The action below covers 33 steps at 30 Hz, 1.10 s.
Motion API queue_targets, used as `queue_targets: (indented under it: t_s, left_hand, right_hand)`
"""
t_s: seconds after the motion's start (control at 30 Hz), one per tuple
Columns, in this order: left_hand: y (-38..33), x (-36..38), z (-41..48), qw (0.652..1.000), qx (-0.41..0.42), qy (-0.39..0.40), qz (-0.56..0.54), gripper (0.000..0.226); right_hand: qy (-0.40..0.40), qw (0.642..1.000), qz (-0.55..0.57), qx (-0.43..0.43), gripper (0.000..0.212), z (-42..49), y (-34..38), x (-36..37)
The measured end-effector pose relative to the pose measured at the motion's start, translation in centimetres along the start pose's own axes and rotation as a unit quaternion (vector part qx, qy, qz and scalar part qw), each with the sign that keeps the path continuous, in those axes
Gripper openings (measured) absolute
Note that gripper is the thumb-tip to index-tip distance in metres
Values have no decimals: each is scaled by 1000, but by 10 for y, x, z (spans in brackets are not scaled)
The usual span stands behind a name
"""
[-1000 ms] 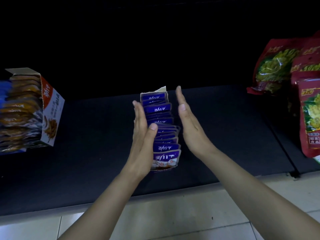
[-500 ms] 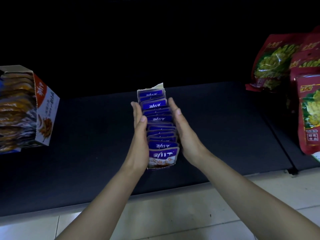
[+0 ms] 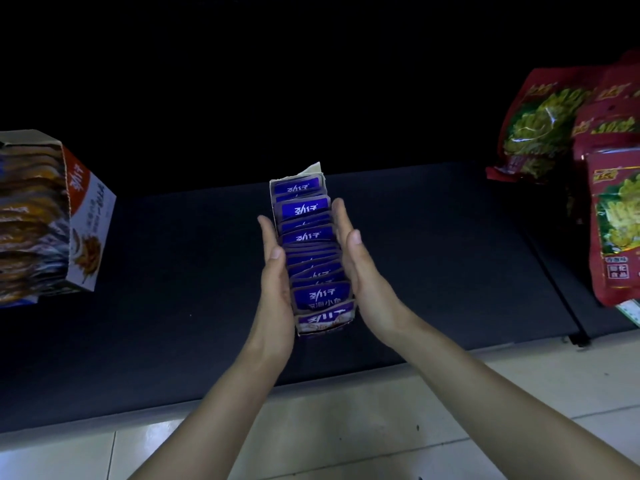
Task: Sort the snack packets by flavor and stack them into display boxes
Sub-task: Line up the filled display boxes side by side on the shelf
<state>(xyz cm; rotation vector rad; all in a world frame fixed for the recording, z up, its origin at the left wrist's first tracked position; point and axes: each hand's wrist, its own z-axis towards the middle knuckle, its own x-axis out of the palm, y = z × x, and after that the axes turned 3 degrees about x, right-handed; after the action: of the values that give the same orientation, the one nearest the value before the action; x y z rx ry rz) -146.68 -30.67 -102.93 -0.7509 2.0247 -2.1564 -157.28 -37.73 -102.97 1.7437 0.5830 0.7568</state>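
A narrow display box (image 3: 325,325) stands on the dark shelf (image 3: 173,271) in the middle, filled with a row of several purple snack packets (image 3: 304,235). My left hand (image 3: 275,271) lies flat against the row's left side with straight fingers. On the other side my right hand (image 3: 360,268) presses flat against the row, fingers straight. The box's pale back flap (image 3: 311,169) sticks up behind the packets. At the far left an orange-and-white display box (image 3: 86,220) holds several brown packets (image 3: 31,216).
Large red bags with yellow-green print (image 3: 543,123) lean at the right end of the shelf, one (image 3: 616,223) hanging over its corner. Pale floor tiles (image 3: 346,427) run below the shelf's front edge. The back of the shelf is dark.
Both hands have closed in from apart to press the sides of the purple packet row, squaring it. The right hand has since slid slightly back along the row.
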Motion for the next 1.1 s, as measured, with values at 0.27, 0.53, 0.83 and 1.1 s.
queue_targets:
  t_s: [0.27, 0.53, 0.83, 1.1]
  left_hand:
    - [12, -10, -23, 991, 7, -85, 102, 75]
    - [13, 2, -30, 989, -5, -51, 141, 66]
    - [13, 1, -31, 989, -5, -23, 145, 72]
    - [13, 5, -36, 986, 14, -42, 164, 80]
  right_hand:
    - [-196, 967, -122, -106, 29, -18, -13, -28]
    - [-120, 977, -160, -67, 16, 3, 6, -43]
    - [-37, 943, -302, -137, 16, 14, 19, -46]
    - [-41, 944, -266, -190, 16, 18, 7, -44]
